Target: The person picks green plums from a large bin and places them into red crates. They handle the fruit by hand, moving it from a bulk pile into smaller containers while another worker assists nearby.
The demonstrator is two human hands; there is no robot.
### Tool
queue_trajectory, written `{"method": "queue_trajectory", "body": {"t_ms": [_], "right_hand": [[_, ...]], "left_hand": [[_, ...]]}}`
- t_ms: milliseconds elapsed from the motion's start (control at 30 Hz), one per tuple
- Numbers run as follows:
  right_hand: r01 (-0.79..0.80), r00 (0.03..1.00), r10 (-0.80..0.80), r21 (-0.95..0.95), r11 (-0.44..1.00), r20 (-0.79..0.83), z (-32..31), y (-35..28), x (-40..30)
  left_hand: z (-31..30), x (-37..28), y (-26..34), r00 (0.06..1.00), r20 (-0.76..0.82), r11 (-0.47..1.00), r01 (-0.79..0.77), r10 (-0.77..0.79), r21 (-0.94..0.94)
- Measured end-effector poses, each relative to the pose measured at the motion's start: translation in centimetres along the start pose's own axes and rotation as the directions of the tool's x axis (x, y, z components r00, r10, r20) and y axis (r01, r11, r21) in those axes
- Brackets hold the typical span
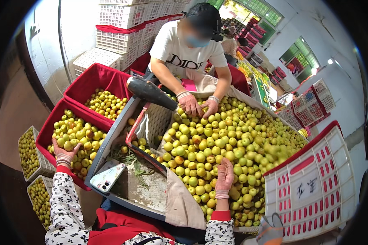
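Observation:
My left hand (63, 153), in a pink-striped knit glove, reaches over a red-lined crate (46, 134) at the left. Its thumb and fingers cup a few yellow-green jujubes (64, 143) above the others there. My right hand (224, 179), gloved alike, rests on the near part of a large heap of jujubes (202, 157) spread over a cloth-lined table. Its fingers are close together, and whatever its palm side may hold is hidden. Across the heap, another person's two gloved hands (199, 105) touch the fruit.
A white crate (309, 183) with red lining tilts at the right; jujubes beside it are blurred. Another person's grey glove (270, 229) is below it. A phone (108, 175) lies on the table's left edge. A black lamp-like tube (151, 93) juts over the table. Filled crates (41, 171) stand lower left.

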State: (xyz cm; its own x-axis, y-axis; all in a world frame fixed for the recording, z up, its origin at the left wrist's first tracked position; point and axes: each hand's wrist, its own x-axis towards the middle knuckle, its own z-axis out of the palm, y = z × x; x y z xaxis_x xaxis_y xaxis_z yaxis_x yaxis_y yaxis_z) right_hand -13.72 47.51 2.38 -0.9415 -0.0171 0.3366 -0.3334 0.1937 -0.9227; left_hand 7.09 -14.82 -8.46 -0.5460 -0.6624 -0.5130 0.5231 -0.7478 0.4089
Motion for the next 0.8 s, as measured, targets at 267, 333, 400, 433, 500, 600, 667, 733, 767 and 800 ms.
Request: {"method": "queue_trajectory", "body": {"t_ms": [267, 333, 400, 433, 500, 600, 667, 733, 767, 800], "right_hand": [[0.119, 0.977, -0.15, -0.2, 0.973, -0.151, -1.2, -0.6, 1.5], [0.195, 0.953, -0.247, -0.264, 0.945, -0.178, -0.2, -0.1, 1.9], [0.21, 0.952, -0.25, -0.219, 0.953, -0.175, 0.2, -0.3, 1.9], [0.227, 0.938, -0.282, -0.258, 0.939, -0.2, -1.0, -0.4, 1.6], [0.168, 0.949, -0.212, -0.195, 0.966, -0.234, -1.8, -1.3, 1.1], [0.147, 0.95, -0.191, -0.183, 0.972, -0.249, -2.0, -1.9, 1.1], [0.114, 0.956, -0.147, -0.14, 0.983, -0.253, -2.0, -1.9, 1.0], [0.134, 0.962, -0.17, -0.175, 0.975, -0.211, -1.6, -1.1, 1.2], [0.147, 0.964, -0.185, -0.195, 0.97, -0.19, -1.4, -0.7, 1.3], [0.162, 0.965, -0.198, -0.203, 0.966, -0.169, -0.9, -0.7, 1.5]], "left_hand": [[-3.1, 8.5, 0.8, 0.95, -0.226, 0.953, -0.152, 0.214, 0.262], [-8.0, 14.0, 5.1, 0.847, -0.168, 0.686, -0.274, 0.504, 0.674], [-8.1, 15.7, 5.8, 0.756, 0.112, 0.341, -0.416, 0.645, 0.843], [-5.2, 15.3, 1.9, 0.76, 0.182, 0.283, -0.437, 0.623, 0.854], [1.3, 9.7, -5.2, 0.687, 0.47, 0.127, -0.628, 0.554, 0.768], [11.2, -2.6, -15.4, 0.445, 0.809, -0.025, -0.871, 0.383, 0.491], [15.0, -10.3, -23.0, 0.478, 0.866, 0.169, -0.875, 0.146, 0.454], [16.8, -14.8, -29.3, 0.439, 0.885, 0.429, -0.776, -0.158, 0.462], [17.2, -15.4, -31.8, 0.322, 0.91, 0.017, -0.941, -0.26, 0.338], [17.5, -15.6, -34.8, 0.379, 0.875, -0.013, -0.919, -0.301, 0.393]]}}
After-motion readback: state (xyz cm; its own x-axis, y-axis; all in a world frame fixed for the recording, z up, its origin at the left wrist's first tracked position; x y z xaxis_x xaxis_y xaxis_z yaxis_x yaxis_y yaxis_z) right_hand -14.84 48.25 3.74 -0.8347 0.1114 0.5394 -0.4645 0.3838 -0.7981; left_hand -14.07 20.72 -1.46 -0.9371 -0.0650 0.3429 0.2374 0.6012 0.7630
